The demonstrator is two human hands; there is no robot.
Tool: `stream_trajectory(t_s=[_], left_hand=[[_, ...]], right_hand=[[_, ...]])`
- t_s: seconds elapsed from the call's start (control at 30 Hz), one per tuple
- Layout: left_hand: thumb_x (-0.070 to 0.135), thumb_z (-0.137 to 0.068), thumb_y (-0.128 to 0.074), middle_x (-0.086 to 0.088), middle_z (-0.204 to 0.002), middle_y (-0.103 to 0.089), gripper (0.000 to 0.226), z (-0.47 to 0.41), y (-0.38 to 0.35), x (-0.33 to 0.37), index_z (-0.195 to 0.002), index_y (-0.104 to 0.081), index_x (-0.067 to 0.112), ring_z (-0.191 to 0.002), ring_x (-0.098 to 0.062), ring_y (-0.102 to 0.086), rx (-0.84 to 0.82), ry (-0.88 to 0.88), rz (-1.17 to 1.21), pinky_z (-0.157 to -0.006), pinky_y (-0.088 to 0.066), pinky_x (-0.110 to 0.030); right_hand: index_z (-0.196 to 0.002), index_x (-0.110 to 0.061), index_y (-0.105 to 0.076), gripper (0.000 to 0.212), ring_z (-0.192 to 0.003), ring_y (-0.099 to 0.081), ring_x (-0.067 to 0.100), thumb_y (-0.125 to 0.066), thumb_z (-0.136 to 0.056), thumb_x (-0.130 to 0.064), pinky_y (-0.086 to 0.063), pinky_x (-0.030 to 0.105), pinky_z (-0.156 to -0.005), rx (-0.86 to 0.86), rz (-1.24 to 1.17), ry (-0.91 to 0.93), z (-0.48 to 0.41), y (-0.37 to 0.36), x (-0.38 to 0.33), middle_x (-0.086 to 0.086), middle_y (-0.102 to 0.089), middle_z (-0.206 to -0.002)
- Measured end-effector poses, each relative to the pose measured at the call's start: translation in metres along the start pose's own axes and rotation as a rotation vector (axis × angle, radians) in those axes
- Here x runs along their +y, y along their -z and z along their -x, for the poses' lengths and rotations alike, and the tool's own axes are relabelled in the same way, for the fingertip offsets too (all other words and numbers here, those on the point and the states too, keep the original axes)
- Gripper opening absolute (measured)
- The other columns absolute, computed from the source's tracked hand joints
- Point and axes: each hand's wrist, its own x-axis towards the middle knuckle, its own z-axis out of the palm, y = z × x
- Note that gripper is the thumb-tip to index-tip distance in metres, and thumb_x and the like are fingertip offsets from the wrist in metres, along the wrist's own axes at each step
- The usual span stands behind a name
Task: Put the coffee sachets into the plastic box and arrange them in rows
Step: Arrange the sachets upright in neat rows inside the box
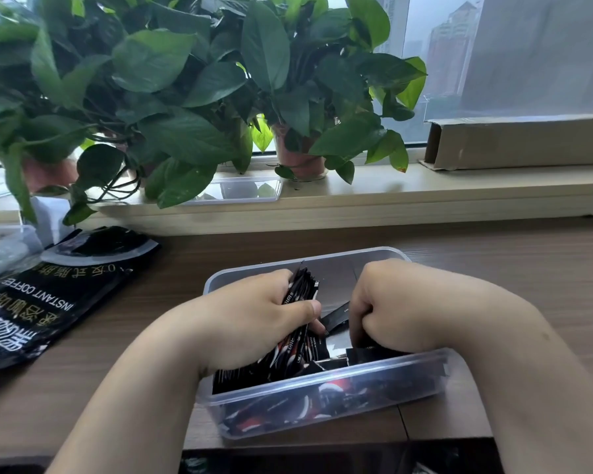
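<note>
Inside the plastic box (384,258), the left hand (254,316) grips upright coffee sachets (300,289), long axes vertical, while the right hand (391,309) (fingers curled) pinches loose ones just beside.

- l forearm (144,388) & r forearm (528,371) come in from the bottom edge, bare, angled inward.
- l hand (254,313): knuckles up, fingers wrapped round an upright sachet stack (303,285), thumb (305,309) pressed across its near side.
- r hand (397,302): back up, wrist bent down, fingers curled under, gripping dark sachets (367,352).
- hands close, not touching.
</note>
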Motion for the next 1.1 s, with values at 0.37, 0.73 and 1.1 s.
stream_trajectory(t_s=[0.37, 0.73, 1.1], left_hand=[[0.043, -0.101, -0.05, 0.03, -0.093, -0.073, 0.023, 0.003, 0.0, 0.004, -0.108, -0.066, 0.028, -0.089, -0.001, -0.07, 0.007, 0.01, 0.023, -0.095, -0.05, -0.027], [0.04, -0.101, -0.052, 0.022, -0.097, -0.076, 0.021, 0.0, -0.002, 0.002, -0.105, -0.065, 0.024, -0.087, -0.006, -0.074, 0.009, 0.009, 0.09, -0.094, -0.052, -0.027], [0.047, -0.099, -0.053, 0.02, -0.098, -0.076, 0.022, -0.001, -0.002, -0.003, -0.1, -0.069, 0.032, -0.094, -0.004, -0.071, 0.03, 0.008, 0.049, -0.102, -0.047, -0.037]], right_hand=[[-0.103, -0.035, -0.078, 0.027, -0.064, -0.053, -0.009, -0.065, -0.086, -0.018, -0.036, 0.002, -0.059, 0.337, -0.018, 0.093, -0.01, 0.006, 0.015, -0.024, -0.055, -0.054], [-0.1, -0.027, -0.077, 0.017, -0.1, -0.061, 0.015, -0.069, -0.086, -0.025, -0.048, 0.023, -0.078, 0.195, 0.2, 0.072, -0.018, -0.009, 0.016, -0.008, -0.071, -0.097], [-0.074, -0.022, -0.071, 0.011, -0.077, -0.063, 0.012, -0.065, -0.081, -0.016, -0.055, 0.029, -0.067, 0.361, -0.046, 0.027, -0.011, 0.001, 0.016, -0.011, -0.065, -0.073]])
